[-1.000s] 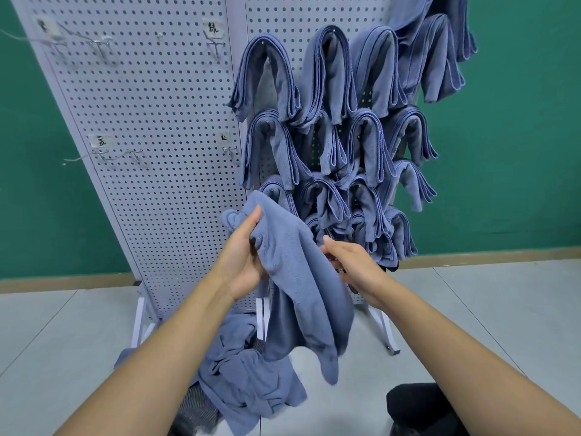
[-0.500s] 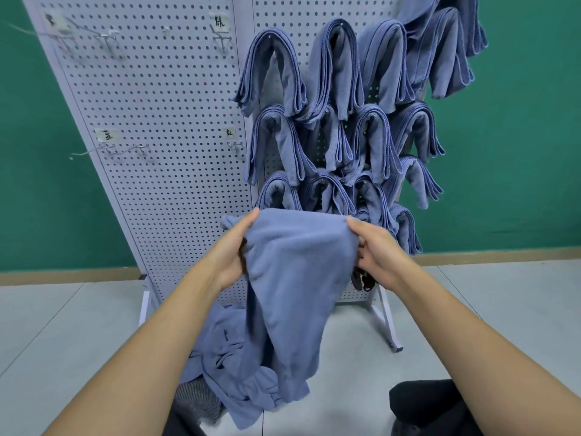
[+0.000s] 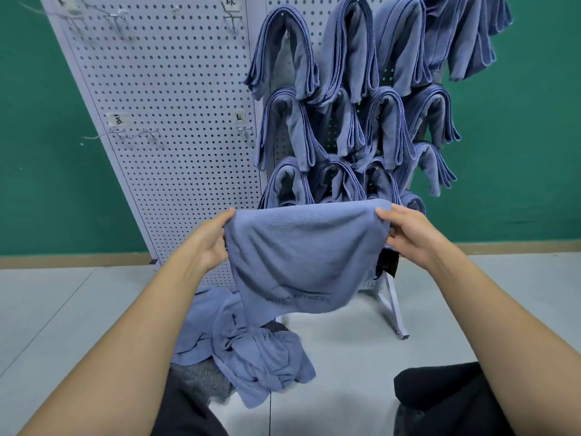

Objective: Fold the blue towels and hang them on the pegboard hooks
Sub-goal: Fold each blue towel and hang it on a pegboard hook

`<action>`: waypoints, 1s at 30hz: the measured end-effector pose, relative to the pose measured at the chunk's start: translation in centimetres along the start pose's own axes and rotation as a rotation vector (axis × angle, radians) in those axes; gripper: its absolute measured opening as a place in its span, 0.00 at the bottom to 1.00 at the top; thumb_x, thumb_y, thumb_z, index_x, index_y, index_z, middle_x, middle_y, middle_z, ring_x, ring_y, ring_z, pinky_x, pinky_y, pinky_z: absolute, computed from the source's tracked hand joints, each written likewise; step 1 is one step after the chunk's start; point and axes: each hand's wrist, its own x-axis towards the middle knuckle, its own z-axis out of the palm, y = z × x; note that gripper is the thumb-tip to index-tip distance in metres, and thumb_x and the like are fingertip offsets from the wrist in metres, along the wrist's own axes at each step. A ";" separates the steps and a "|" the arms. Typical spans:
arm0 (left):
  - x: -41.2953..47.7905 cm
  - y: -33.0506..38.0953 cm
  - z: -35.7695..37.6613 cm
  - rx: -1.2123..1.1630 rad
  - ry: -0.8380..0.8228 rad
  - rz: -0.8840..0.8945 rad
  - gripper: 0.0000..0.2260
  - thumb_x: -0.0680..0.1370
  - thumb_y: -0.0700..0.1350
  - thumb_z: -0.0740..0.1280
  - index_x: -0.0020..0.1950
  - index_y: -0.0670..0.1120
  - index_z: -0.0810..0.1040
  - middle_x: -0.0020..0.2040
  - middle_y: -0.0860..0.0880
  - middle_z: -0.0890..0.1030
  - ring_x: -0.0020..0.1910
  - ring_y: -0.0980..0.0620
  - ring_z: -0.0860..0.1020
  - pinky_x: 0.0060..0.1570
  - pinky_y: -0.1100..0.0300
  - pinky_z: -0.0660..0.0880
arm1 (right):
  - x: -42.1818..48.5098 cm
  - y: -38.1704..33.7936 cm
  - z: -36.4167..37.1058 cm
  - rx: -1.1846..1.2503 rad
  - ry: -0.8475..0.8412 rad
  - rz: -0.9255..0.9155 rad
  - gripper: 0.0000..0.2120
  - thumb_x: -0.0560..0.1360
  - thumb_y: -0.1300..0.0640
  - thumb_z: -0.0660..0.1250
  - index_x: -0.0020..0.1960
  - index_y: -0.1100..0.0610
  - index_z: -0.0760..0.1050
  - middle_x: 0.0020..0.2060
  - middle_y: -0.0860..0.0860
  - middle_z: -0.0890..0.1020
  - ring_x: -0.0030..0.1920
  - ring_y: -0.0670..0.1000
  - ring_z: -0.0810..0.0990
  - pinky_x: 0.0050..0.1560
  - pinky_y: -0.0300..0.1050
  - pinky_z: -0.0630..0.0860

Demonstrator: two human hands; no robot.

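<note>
From the head camera I see two hands. The left hand [image 3: 208, 243] and right hand [image 3: 408, 237] each pinch a top corner of one soft blue towel [image 3: 301, 256], spread in front of the white, holey pegboard [image 3: 176, 121]. Over ten folded towels [image 3: 283, 130] hang there. One crumpled pile [image 3: 251, 350] lies below.

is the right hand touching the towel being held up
Touching: the head view shows the right hand pinching the towel at its upper corner.

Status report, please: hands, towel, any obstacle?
Left hand and right hand each pinch a top corner of the blue towel, held spread. Hung towels crowd the right panel. Nothing blocks the free hooks, left panel.
</note>
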 end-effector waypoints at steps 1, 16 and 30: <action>0.1 0.0 -0.1 -0.002 0.014 0.006 0.11 0.81 0.47 0.62 0.57 0.42 0.78 0.42 0.47 0.83 0.40 0.52 0.81 0.34 0.59 0.78 | 0.0 0.1 0.0 -0.027 -0.037 -0.003 0.06 0.77 0.67 0.62 0.47 0.59 0.77 0.36 0.53 0.80 0.34 0.47 0.76 0.36 0.36 0.76; 0.3 -0.1 -0.7 0.009 0.058 0.036 0.03 0.79 0.43 0.66 0.47 0.44 0.76 0.45 0.48 0.79 0.44 0.52 0.78 0.42 0.59 0.75 | 0.5 0.9 -0.4 -0.404 0.260 -0.071 0.07 0.76 0.60 0.68 0.40 0.53 0.75 0.30 0.48 0.75 0.28 0.44 0.71 0.24 0.34 0.70; -0.1 0.0 -1.4 0.150 0.077 0.132 0.09 0.74 0.33 0.70 0.49 0.45 0.81 0.43 0.48 0.81 0.40 0.54 0.78 0.43 0.61 0.75 | 0.2 0.9 -0.2 -0.440 0.111 -0.049 0.13 0.72 0.71 0.69 0.53 0.57 0.78 0.40 0.52 0.76 0.40 0.48 0.73 0.42 0.37 0.73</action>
